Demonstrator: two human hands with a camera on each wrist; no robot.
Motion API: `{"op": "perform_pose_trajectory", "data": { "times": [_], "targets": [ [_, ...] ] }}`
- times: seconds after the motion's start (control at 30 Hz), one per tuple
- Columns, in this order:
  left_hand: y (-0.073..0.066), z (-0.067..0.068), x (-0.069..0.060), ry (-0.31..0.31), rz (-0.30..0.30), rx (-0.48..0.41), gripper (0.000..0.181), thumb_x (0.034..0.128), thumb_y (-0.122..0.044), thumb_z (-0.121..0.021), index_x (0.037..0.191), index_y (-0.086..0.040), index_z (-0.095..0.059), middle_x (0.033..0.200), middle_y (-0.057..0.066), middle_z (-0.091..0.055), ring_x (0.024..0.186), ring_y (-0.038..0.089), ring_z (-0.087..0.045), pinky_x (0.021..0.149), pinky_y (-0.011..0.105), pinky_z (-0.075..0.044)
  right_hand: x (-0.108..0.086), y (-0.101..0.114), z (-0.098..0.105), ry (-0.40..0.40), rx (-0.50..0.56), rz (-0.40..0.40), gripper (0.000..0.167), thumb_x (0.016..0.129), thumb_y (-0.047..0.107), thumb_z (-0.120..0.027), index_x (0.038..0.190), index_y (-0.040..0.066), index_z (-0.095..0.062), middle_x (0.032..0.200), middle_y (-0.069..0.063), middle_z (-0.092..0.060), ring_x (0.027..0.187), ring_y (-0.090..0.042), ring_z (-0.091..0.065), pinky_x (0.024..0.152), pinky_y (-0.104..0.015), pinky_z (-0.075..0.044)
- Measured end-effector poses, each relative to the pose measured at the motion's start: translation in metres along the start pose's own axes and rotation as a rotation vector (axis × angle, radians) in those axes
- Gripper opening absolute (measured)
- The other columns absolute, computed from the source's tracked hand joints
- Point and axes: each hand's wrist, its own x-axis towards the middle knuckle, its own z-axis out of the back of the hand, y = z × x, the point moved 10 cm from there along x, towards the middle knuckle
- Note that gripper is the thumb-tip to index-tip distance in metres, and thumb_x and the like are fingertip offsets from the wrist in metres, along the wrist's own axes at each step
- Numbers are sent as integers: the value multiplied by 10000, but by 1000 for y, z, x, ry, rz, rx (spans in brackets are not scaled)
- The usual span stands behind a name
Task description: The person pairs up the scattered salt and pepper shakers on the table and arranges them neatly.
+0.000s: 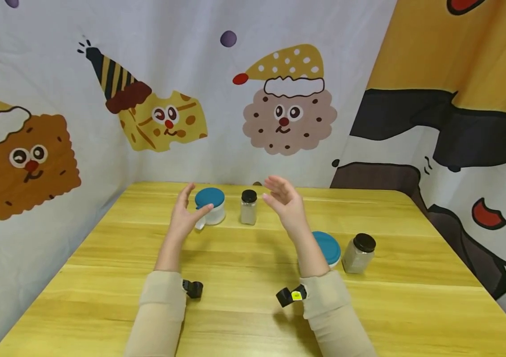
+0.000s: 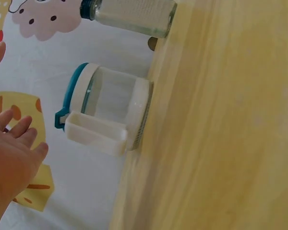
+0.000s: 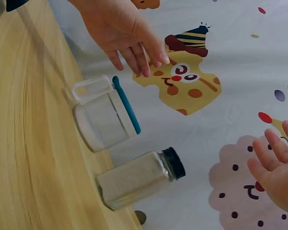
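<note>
My left hand (image 1: 185, 215) is held up in the air with its fingers apart and nothing in it. Nearest to it is a clear jar with a teal lid (image 1: 210, 197) and a white side handle (image 2: 97, 133); the thumb overlaps it in the head view, but the left wrist view shows a gap. My right hand (image 1: 289, 204) is also raised and empty, its fingers loosely bent, palm facing left. Between the hands, farther back, stands a small glass bottle with a black cap (image 1: 249, 208). Both containers stand upright, and no hand touches them.
A second teal-lidded container (image 1: 327, 248) is partly hidden behind my right forearm. Beside it stands another black-capped glass bottle (image 1: 359, 254). The wooden table (image 1: 235, 277) ends at a printed cloth (image 1: 217, 148) at the back.
</note>
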Motion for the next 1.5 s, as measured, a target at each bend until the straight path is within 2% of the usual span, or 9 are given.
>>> {"op": "perform_pose_trajectory", "data": {
  "times": [0.1, 0.2, 0.33, 0.43, 0.6, 0.77, 1.07, 1.3, 1.5],
  "targets": [
    [3, -2, 3, -12, 3, -12, 876, 832, -241, -768, 1519, -106, -242, 1536, 75, -271, 1421, 247, -168, 1133, 391, -152, 2, -5, -1, -13, -24, 0, 486, 892, 104, -685, 1332, 16, -498, 1312, -120, -548, 1215, -237, -501, 1041, -332, -355],
    [-6, -4, -1, -20, 27, -23, 859, 840, -201, -759, 1511, -58, -242, 1531, 113, -275, 1421, 258, -169, 1134, 387, -152, 4, -12, -4, -22, -35, -5, 489, 891, 117, -691, 1329, 10, -501, 1314, -126, -546, 1219, -242, -497, 1044, -356, -353],
    [0, -6, 1, -42, 54, -40, 872, 836, -215, -765, 1510, -45, -238, 1532, 95, -281, 1421, 236, -176, 1132, 377, -160, 2, -7, -11, -31, -35, -19, 487, 901, 57, -664, 1328, -77, -472, 1326, -214, -515, 1243, -318, -468, 1048, -414, -343],
    [15, -8, 8, -57, 59, -60, 901, 819, -265, -780, 1517, -80, -240, 1533, 46, -287, 1418, 189, -182, 1131, 353, -160, 1, -3, -15, -32, -35, -35, 481, 911, 19, -637, 1330, -121, -445, 1338, -277, -475, 1260, -370, -435, 1045, -423, -339],
    [19, -8, 10, -67, 83, -90, 914, 820, -263, -780, 1523, -91, -222, 1540, 40, -274, 1421, 179, -170, 1134, 350, -146, 2, -14, -18, -45, -25, -50, 483, 918, 20, -627, 1340, -116, -435, 1344, -296, -456, 1264, -399, -418, 1046, -415, -329],
    [26, -4, 11, -89, 107, -105, 927, 813, -260, -787, 1524, -93, -217, 1542, 40, -272, 1423, 168, -165, 1133, 338, -143, 5, -23, -17, -80, -15, -60, 473, 905, 17, -644, 1313, -130, -456, 1315, -308, -476, 1241, -427, -428, 1038, -501, -324],
    [43, -4, 14, -76, 159, -109, 976, 811, -251, -789, 1538, -107, -154, 1559, 54, -228, 1427, 178, -156, 1133, 341, -148, 9, -43, -23, -81, -12, -123, 489, 906, 23, -646, 1342, -84, -453, 1328, -268, -476, 1248, -411, -421, 1048, -517, -302],
    [51, -4, 14, -83, 182, -114, 964, 820, -228, -781, 1539, -115, -147, 1560, 63, -219, 1427, 188, -159, 1131, 350, -155, 16, -81, -18, -102, -17, -140, 531, 893, 106, -687, 1360, -20, -468, 1350, -208, -482, 1265, -343, -431, 1053, -455, -316],
    [57, -5, 14, -89, 196, -117, 960, 822, -229, -779, 1541, -134, -149, 1559, 53, -226, 1423, 196, -176, 1129, 351, -166, 16, -90, -17, -118, -53, -131, 521, 882, 146, -706, 1339, 10, -497, 1349, -203, -493, 1246, -308, -458, 1035, -433, -340]
  ]
}}
